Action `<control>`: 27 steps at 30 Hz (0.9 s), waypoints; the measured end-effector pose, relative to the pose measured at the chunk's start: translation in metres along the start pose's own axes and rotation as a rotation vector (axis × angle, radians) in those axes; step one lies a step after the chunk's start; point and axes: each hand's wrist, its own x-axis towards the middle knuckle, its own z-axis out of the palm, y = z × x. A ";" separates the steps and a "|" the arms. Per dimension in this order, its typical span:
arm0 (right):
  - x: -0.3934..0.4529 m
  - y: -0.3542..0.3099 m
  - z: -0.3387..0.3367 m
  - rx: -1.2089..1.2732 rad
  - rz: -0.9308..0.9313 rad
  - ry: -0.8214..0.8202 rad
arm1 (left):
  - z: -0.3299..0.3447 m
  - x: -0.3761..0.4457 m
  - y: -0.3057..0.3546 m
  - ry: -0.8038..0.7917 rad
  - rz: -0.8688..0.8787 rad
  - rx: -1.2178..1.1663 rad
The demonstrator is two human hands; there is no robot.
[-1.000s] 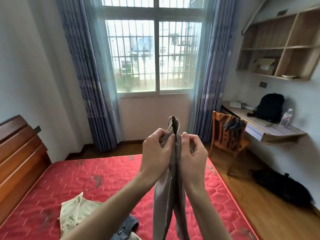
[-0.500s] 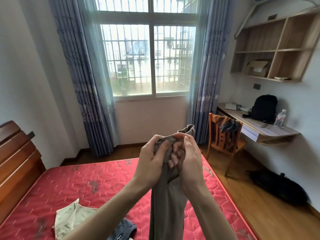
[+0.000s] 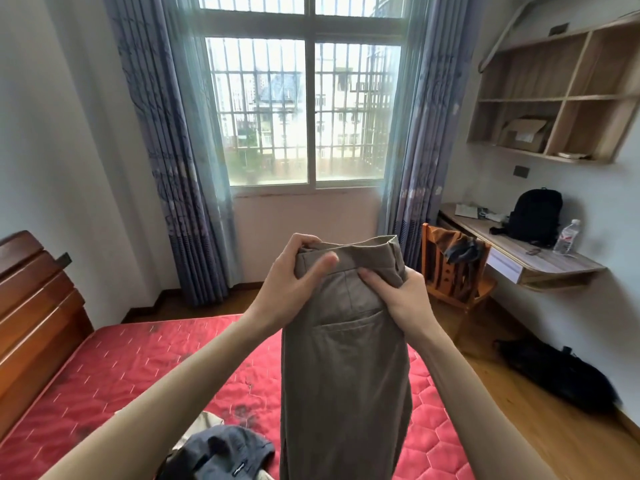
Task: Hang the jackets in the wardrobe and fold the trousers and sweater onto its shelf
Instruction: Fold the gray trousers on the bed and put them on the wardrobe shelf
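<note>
- At the left edge of the frame stands a dark reddish-brown slatted wooden headboard [image 3: 33, 306], with a red quilted mattress [image 3: 131, 368] spreading across the lower left and centre.
- At the bottom, left of centre, a dark navy-blue crumpled garment [image 3: 221, 452] lies on the mattress, with a bit of pale beige cloth [image 3: 204, 422] showing just beside it.
- The left hand [image 3: 294, 285], in the middle of the frame, grips the left end of the waistband of the grey-brown cotton trousers [image 3: 346, 368]: thumb lying across the near face, fingers curled over the top edge behind.
- The trousers are held up in the air above the mattress, centre frame, waistband uppermost, a slanted pocket seam visible, the legs hanging down out of the bottom edge.
- The right hand [image 3: 405, 299], just right of centre, pinches the fabric below the right end of the waistband, fingers bunched into the cloth.
- Behind the hands, in the upper centre, is a tall barred window [image 3: 308, 109] flanked by blue-purple patterned curtains [image 3: 162, 150].
- Right of the trousers an orange wooden chair [image 3: 453, 271] stands at a pale wooden wall-mounted desk [image 3: 540, 261] carrying a black backpack [image 3: 535, 216] and a clear plastic water bottle [image 3: 566, 237].
- In the upper right hangs an open wooden wall shelf [image 3: 561, 95]; a black bag [image 3: 557, 372] lies on the floor at lower right.
</note>
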 end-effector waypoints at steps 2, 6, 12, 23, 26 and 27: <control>0.004 0.002 0.002 -0.012 -0.023 0.026 | -0.012 0.000 -0.013 -0.114 0.008 0.117; 0.017 -0.003 -0.001 -0.102 -0.047 -0.148 | -0.031 0.015 -0.025 -0.271 0.035 0.182; 0.091 -0.042 -0.018 -0.253 0.224 -0.648 | -0.050 0.082 -0.027 -0.466 0.082 0.305; 0.271 -0.051 0.072 -1.005 -0.146 -0.306 | -0.087 0.259 -0.047 -0.277 0.225 1.098; 0.298 -0.076 0.086 -1.101 -0.295 -0.192 | -0.095 0.280 -0.036 -0.132 0.322 1.195; 0.304 -0.086 0.088 -1.132 -0.348 -0.159 | -0.097 0.286 -0.029 -0.076 0.356 1.215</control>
